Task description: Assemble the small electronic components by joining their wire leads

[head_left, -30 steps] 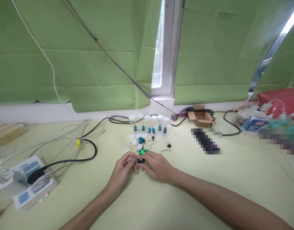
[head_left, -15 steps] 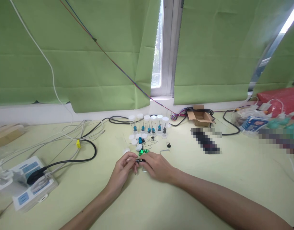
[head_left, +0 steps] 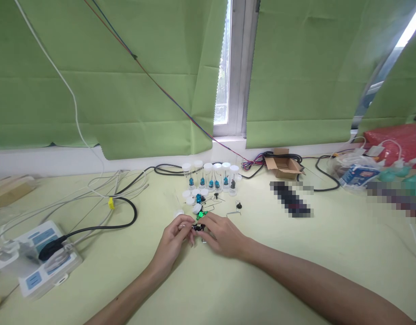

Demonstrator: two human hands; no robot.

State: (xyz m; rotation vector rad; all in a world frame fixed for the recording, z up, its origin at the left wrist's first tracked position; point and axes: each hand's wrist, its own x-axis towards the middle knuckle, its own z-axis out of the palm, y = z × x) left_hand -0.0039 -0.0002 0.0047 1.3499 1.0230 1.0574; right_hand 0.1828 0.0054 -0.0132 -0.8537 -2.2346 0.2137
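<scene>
Left hand (head_left: 176, 232): thumb and fingertips are pinched together at the left end of a small black part (head_left: 198, 228), the other fingers curled loosely beneath. A thin pin (head_left: 182, 225) shows as a pale line at this pinch. Right hand (head_left: 224, 234): palm faces down, with thumb and index finger closed on the right side of the same part.

The black part is located between the two sets of fingertips, just above the table (head_left: 278, 280), at the centre front of the work area. Its long axis runs from side to side, roughly level, across the line of sight. One end points toward the left hand, the other into the right-hand grip. The part is small and partly covered, so the pin appears to lie in line with it, but whether the two are joined cannot be told.

A green part (head_left: 201, 215) lies just beyond the fingertips, near a white cap (head_left: 197, 209). Blue parts (head_left: 198, 197) lie farther back. A bent metal key (head_left: 234, 212) rests beyond the right hand, near a black screw (head_left: 239, 206). Six upright clear tubes (head_left: 217, 178) with white lids stand in a row behind these items.
</scene>
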